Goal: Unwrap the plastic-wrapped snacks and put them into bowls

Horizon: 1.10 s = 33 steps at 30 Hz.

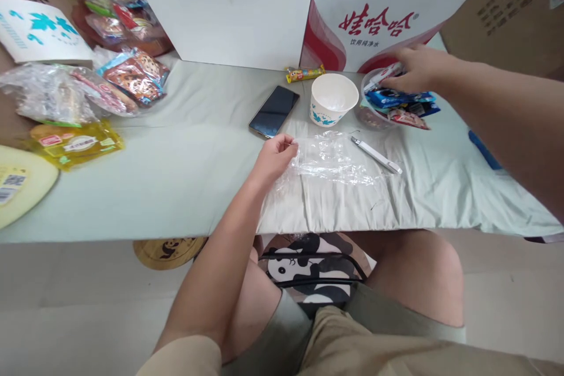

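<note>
My left hand (278,155) is closed in a pinch on the left end of a clear plastic bag (335,158), which lies flat and crumpled on the cloth. At the far right, my right hand (412,70) reaches over a clear plastic bowl (374,116) full of small wrapped snacks. Its thumb and fingers are around a white-and-red snack packet (388,74) on top of the heap; the fingertips are partly hidden. Beside the bowl stands a white paper cup (333,100) with blue leaf prints. A white utility knife (376,155) rests right of the bag.
A phone (274,110) lies left of the cup, and a yellow snack stick (305,73) lies behind it. Bagged breads and snacks (132,79) are piled at the left. White cartons (383,17) line the back. The table's near edge runs above my knees.
</note>
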Tool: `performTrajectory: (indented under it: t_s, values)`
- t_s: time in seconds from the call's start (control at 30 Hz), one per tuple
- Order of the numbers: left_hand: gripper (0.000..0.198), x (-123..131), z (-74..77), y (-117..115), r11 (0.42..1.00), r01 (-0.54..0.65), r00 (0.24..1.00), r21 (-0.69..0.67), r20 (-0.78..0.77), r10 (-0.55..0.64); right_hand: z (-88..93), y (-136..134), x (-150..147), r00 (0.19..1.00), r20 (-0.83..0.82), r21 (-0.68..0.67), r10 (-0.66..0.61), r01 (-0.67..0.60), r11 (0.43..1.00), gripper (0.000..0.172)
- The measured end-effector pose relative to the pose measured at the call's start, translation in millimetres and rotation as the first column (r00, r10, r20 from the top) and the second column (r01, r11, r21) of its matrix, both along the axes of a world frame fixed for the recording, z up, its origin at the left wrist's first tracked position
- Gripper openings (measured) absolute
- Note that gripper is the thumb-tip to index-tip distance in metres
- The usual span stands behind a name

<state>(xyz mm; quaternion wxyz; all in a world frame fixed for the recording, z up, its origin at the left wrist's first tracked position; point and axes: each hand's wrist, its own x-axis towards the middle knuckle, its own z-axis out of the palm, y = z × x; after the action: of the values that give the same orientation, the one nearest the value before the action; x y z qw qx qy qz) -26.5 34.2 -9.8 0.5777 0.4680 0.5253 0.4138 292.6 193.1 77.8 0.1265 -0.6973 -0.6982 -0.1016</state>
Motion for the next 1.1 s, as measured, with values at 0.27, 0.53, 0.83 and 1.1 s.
performTrajectory:
  t_s: [0.27,0.53,0.83,1.1]
  values:
    - [0.010,-1.3,-2.0,-3.6,1.000,0.013,0.999,0.010,-0.034,-0.012,26.9,-80.7,-6.0,0.993,-0.089,0.075,-0.081,0.088,0.993,0.036]
    - [0.009,-1.1,-1.7,-3.6,0.998,0.057,0.998,-0.021,-0.011,-0.058,-19.7,-201.9,-30.0,0.736,-0.249,0.225,0.630,-0.588,0.777,0.016]
    - [0.011,2.7,-5.9,-9.4,0.987,0.159,0.985,-0.023,-0.070,-0.161,-81.0,-233.8,-93.6,0.555,-0.129,0.147,0.822,-0.809,0.570,0.018]
    - [0.010,1.6,-4.9,-9.5,0.980,0.197,0.974,-0.033,-0.105,-0.199,-89.4,-249.3,-88.3,0.655,-0.182,0.069,0.733,-0.735,0.674,0.039]
